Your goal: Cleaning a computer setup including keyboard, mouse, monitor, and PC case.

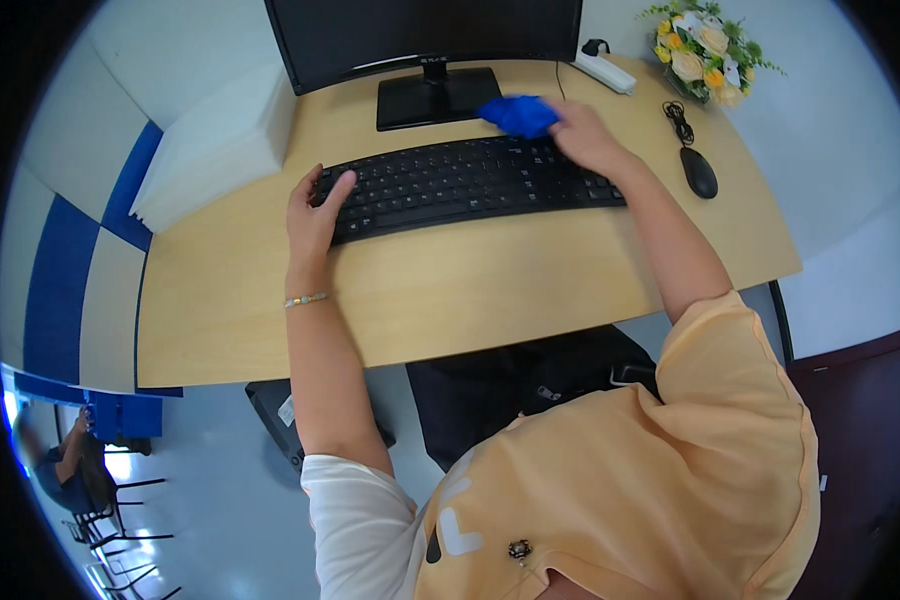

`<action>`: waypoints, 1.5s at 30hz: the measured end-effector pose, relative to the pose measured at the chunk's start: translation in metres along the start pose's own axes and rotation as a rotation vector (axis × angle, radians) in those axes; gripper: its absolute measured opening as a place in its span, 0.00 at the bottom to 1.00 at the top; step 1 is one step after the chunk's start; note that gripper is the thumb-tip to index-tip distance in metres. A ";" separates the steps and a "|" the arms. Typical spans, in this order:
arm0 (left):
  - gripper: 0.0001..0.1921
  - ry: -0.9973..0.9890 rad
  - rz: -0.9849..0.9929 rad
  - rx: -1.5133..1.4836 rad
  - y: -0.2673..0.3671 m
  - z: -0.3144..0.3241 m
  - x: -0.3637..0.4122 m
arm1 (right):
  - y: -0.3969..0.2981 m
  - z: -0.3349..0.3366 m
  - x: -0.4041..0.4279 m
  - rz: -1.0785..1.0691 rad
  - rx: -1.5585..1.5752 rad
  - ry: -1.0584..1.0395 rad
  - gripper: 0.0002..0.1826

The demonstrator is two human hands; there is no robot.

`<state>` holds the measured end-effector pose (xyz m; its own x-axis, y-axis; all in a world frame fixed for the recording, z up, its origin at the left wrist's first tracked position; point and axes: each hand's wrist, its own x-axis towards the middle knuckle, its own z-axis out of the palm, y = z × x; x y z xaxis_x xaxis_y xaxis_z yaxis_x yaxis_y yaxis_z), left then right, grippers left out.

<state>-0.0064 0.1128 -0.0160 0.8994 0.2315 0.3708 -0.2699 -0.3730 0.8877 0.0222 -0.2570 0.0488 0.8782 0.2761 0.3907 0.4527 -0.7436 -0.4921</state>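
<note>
A black computer keyboard lies on the light wood desk before me. My left hand grips its left end, thumb on top of the keys and fingers around the outer edge. Bunched in my right hand is a blue cloth, over the upper right edge of the keyboard. Whether the cloth touches the keys cannot be made out. Just behind it stands a black monitor with a dark screen, on a rectangular base.
A black mouse with its cable bundled rests on the right. Behind are a flower arrangement and a white power strip. A white foam-like stack stands at the left, beside a blue and white partition. Another person sits far left.
</note>
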 end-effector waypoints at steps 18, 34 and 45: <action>0.33 -0.425 -0.085 -1.050 0.057 -0.034 -0.014 | 0.057 -0.018 -0.107 0.659 0.433 0.510 0.18; 0.21 0.187 0.297 0.056 0.114 0.020 0.053 | 0.053 -0.023 -0.125 0.383 -0.381 0.237 0.27; 0.19 0.166 0.326 -0.002 0.149 0.025 0.073 | -0.129 0.115 -0.039 -0.647 -0.024 -0.571 0.30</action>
<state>0.0282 0.0516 0.1361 0.6980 0.2438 0.6734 -0.5340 -0.4493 0.7162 -0.0522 -0.1019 0.0074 0.3950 0.9088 0.1345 0.8929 -0.3453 -0.2892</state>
